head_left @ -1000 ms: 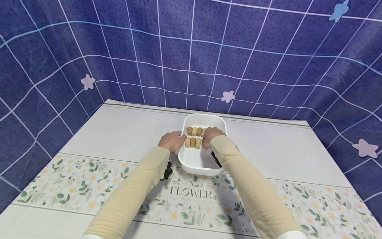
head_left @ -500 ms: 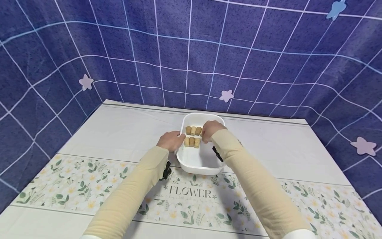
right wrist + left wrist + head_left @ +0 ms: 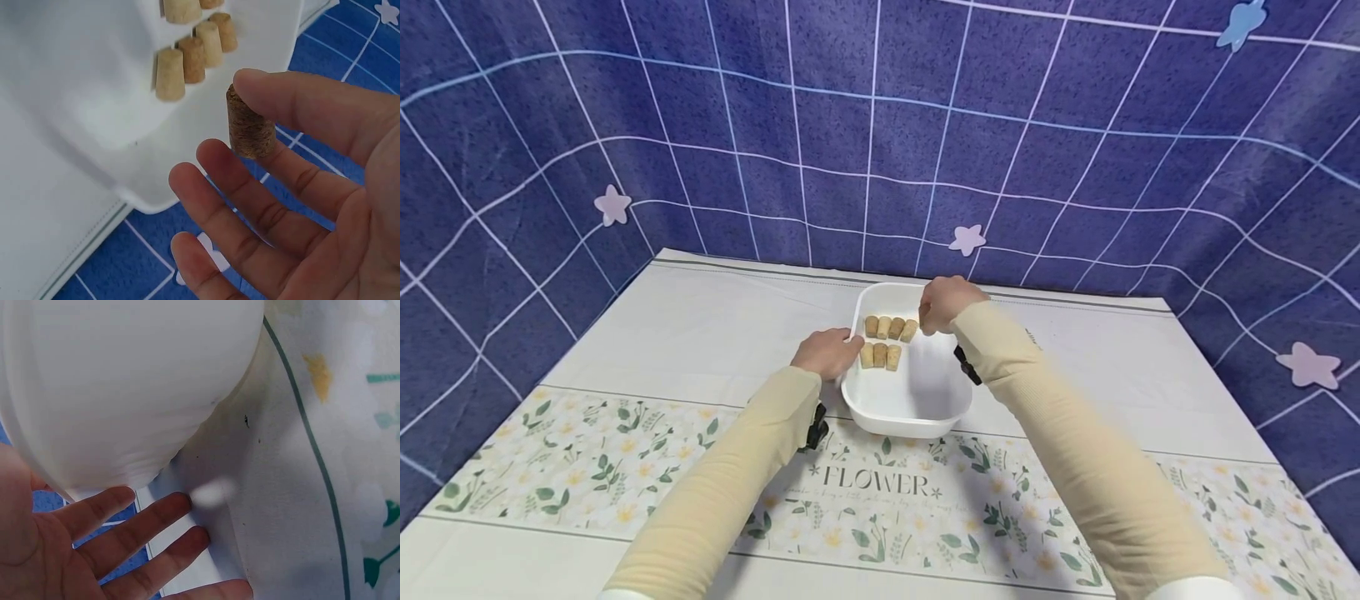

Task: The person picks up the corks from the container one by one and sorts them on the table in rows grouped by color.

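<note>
A white plastic basin point(image 3: 901, 423) stands on the table, with tapered corks inside in two rows. The back row point(image 3: 884, 327) holds several light and darker brown corks, the last one leaning; the front row point(image 3: 880, 356) has three. My left hand point(image 3: 829, 353) grips the basin's left rim, thumb over the edge; in the left wrist view its other fingers point(image 3: 134, 540) spread outside the wall. Above the basin's back right side, my right hand point(image 3: 951, 303) pinches a dark brown cork point(image 3: 249, 132) between thumb and index finger, the other fingers loosely extended.
The table has a white cover point(image 3: 737, 325) with a floral band point(image 3: 662, 458) marked FLOWER. A dark blue curtain point(image 3: 760, 150) with a white grid and stars hangs behind and at the sides.
My right hand has risen from the corks and moved to the back right, carrying the dark cork. The back row's last cork is now uncovered. My left hand stays on the rim.
</note>
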Available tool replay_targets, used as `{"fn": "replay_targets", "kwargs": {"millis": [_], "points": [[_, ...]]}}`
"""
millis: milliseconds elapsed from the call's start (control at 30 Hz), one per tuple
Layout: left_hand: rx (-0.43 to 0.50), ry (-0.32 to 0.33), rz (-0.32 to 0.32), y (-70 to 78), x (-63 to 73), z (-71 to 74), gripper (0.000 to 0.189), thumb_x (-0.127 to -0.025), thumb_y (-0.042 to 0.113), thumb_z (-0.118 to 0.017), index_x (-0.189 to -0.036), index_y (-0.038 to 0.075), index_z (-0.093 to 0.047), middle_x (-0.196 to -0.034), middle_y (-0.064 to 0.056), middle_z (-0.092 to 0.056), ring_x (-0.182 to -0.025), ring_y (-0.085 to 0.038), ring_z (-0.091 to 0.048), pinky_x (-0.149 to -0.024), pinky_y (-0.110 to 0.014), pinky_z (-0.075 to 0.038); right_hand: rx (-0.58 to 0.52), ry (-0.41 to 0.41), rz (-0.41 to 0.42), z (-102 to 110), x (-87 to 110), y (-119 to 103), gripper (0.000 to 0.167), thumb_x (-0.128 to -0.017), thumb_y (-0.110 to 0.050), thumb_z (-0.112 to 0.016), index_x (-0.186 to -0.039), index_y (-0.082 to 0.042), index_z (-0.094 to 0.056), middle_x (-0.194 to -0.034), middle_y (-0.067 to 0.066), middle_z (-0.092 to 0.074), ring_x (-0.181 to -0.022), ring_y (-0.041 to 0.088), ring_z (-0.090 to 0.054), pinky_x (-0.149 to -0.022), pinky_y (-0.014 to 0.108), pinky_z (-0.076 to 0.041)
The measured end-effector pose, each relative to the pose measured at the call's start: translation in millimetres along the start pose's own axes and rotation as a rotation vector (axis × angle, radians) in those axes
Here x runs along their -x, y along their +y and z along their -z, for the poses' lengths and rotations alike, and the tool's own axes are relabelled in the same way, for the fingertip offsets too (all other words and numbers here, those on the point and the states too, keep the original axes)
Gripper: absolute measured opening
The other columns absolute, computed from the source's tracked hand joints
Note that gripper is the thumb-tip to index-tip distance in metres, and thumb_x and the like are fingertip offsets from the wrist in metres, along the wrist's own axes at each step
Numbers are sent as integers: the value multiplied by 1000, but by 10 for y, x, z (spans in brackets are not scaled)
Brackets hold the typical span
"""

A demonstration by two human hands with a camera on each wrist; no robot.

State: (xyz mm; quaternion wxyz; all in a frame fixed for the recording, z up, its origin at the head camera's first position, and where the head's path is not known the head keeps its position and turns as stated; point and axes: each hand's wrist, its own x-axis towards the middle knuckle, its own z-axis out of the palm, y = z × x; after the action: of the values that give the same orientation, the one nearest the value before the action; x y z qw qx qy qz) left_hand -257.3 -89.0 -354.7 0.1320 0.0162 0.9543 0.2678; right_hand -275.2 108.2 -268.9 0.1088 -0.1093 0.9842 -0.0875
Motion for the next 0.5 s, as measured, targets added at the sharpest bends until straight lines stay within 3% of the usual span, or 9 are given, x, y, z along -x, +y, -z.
{"fn": "replay_targets", "kwargs": {"millis": [200, 500], "points": [[-4, 5, -7, 20, 51, 25, 56, -106, 35, -30, -151, 6, -48, -143, -21, -57, -129, -39, -54, -107, -49, -43, -35, 24, -26, 103, 50, 139, 15, -82, -9, -71, -96, -13, -73, -116, 12, -67, -103, 31, -57, -89, 49, -49], [8, -4, 1, 29, 54, 24, 57, -107, 36, -30, -153, 7, -46, -145, -20, -55, -131, -38, -53, -109, -49, -41, -50, 36, -15, 172, 59, 407, 18, -80, -8, -71, -98, -11, -70, -113, 12, -64, -103, 31, -54, -87, 46, -47]]}}
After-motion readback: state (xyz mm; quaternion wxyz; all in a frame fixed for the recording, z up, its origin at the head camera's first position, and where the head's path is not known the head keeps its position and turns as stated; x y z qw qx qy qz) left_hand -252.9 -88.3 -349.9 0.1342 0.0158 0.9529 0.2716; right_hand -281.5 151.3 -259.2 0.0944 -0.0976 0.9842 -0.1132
